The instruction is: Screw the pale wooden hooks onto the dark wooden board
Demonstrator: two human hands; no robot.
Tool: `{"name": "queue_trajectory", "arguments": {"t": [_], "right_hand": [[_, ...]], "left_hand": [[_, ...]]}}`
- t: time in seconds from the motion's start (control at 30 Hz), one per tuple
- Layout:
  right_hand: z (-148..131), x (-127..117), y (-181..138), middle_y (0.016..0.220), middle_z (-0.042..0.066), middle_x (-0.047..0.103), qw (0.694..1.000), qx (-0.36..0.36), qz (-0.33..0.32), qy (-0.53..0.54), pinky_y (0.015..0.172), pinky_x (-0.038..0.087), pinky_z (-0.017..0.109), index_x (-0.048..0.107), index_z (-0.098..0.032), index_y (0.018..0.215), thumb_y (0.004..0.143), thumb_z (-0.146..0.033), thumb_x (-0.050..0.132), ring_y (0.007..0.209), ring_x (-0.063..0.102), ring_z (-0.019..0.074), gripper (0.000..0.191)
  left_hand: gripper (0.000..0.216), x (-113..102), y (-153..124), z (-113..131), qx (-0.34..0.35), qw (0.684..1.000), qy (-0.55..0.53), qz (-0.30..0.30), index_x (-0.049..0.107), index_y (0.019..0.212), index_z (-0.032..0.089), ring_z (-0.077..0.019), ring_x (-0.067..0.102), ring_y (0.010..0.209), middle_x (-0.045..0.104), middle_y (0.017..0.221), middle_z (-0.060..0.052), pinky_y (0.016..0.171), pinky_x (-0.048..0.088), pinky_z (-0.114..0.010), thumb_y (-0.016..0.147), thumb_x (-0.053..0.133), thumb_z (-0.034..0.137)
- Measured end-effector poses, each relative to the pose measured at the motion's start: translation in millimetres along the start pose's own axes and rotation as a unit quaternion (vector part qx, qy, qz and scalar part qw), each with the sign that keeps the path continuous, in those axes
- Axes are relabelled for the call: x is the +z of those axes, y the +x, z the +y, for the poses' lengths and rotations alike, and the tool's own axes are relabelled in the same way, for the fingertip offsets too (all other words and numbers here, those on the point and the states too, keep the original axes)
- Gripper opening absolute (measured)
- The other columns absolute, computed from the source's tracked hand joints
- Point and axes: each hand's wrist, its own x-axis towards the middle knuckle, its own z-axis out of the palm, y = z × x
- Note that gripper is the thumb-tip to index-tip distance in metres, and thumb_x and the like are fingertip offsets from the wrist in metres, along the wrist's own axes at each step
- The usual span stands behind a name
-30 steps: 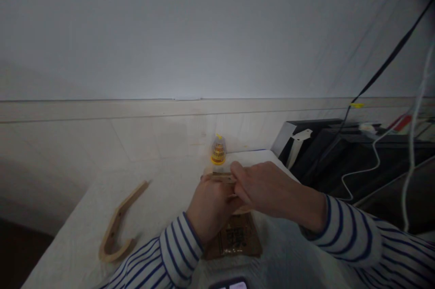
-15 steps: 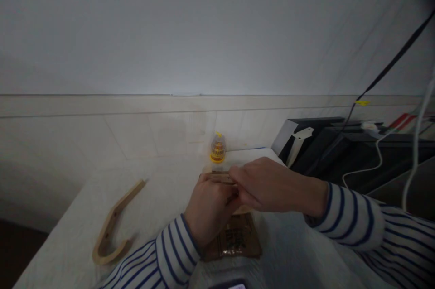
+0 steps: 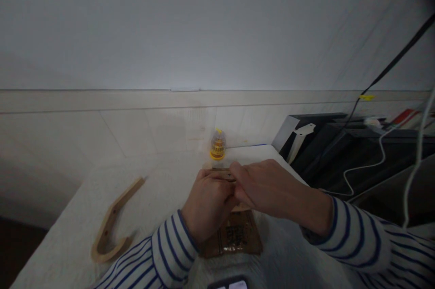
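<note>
My left hand (image 3: 210, 205) is wrapped round a light wooden piece (image 3: 220, 173), of which a strip with a small dark hole shows above the knuckles. My right hand (image 3: 260, 185) is closed against the same piece at its right side, thumb on top. What its fingers pinch is hidden. Below both hands lies a brown printed packet (image 3: 238, 237) with a shiny front. To the left, a J-shaped wooden hook (image 3: 108, 223) with two dark holes rests on the white-covered table (image 3: 159, 203).
Beyond the hands stands a small clear-domed container with a yellow base (image 3: 218, 146), near the wall. A phone (image 3: 234, 283) shows at the bottom edge. Dark panels (image 3: 326, 144) lean at the right, with a white cable (image 3: 382, 153) over them.
The view has shifted slightly, so more of the phone shows. My right wrist sits a little lower; both hands stay closed at the wooden piece.
</note>
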Motion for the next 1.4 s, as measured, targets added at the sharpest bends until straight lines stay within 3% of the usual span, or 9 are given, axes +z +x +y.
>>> {"name": "queue_trajectory", "arguments": {"t": [0.43, 0.63, 0.77, 1.0, 1.2, 1.4], "right_hand": [[-17, -1, -8, 0.071, 0.009, 0.066, 0.993, 0.118, -0.001, -0.033, 0.044, 0.028, 0.025, 0.048, -0.015, 0.095, 0.089, -0.025, 0.037, 0.058, 0.06, 0.0185, 0.016], [-22, -1, -9, 0.07, 0.009, 0.064, 0.989, 0.142, 0.017, -0.043, 0.042, 0.025, 0.025, 0.048, -0.014, 0.091, 0.087, -0.023, 0.038, 0.058, 0.06, 0.0184, 0.014], [-15, -3, -8, 0.065, 0.006, 0.064, 0.993, 0.112, 0.031, -0.012, 0.043, 0.021, 0.027, 0.048, -0.015, 0.09, 0.086, -0.024, 0.038, 0.053, 0.058, 0.0171, 0.014], [15, 6, -5, 0.062, 0.002, 0.062, 0.994, -0.063, 0.05, 0.08, 0.045, 0.019, 0.028, 0.047, -0.016, 0.084, 0.083, -0.024, 0.038, 0.051, 0.056, 0.016, 0.012], [11, 14, -4, 0.063, 0.004, 0.063, 0.996, -0.018, 0.054, 0.071, 0.045, 0.02, 0.027, 0.047, -0.015, 0.089, 0.083, -0.026, 0.038, 0.05, 0.055, 0.016, 0.015], [-1, 9, -7, 0.064, 0.005, 0.063, 0.997, 0.037, 0.041, 0.051, 0.045, 0.023, 0.027, 0.046, -0.016, 0.089, 0.085, -0.025, 0.036, 0.053, 0.056, 0.0169, 0.015]], "left_hand": [[0.013, 2, 0, -1, 0.018, 1.0, 0.0, -0.024, 0.064, 0.076, 0.019, -0.0211, 0.06, 0.094, 0.07, 0.091, -0.001, 0.084, 0.034, -0.036, 0.086, 0.056, 0.021], [0.006, 6, -1, 0, 0.017, 1.0, -0.012, -0.002, 0.064, 0.079, 0.021, -0.0206, 0.059, 0.095, 0.07, 0.093, 0.0, 0.085, 0.032, -0.037, 0.083, 0.06, 0.023], [0.011, 7, 0, -1, 0.009, 1.0, -0.021, 0.01, 0.065, 0.075, 0.02, -0.0205, 0.06, 0.095, 0.07, 0.091, -0.001, 0.084, 0.033, -0.036, 0.083, 0.061, 0.026], [0.013, 9, 2, -2, 0.015, 0.999, -0.026, 0.024, 0.064, 0.07, 0.019, -0.0195, 0.061, 0.089, 0.07, 0.085, 0.0, 0.08, 0.034, -0.035, 0.083, 0.061, 0.02], [0.015, 11, 1, -4, 0.009, 1.0, -0.015, 0.007, 0.064, 0.07, 0.019, -0.0205, 0.061, 0.088, 0.069, 0.079, -0.001, 0.081, 0.034, -0.036, 0.084, 0.059, 0.02], [0.014, 9, 1, -3, 0.024, 0.999, -0.031, -0.004, 0.064, 0.074, 0.02, -0.02, 0.06, 0.093, 0.07, 0.091, -0.001, 0.084, 0.033, -0.037, 0.086, 0.056, 0.019]]}}
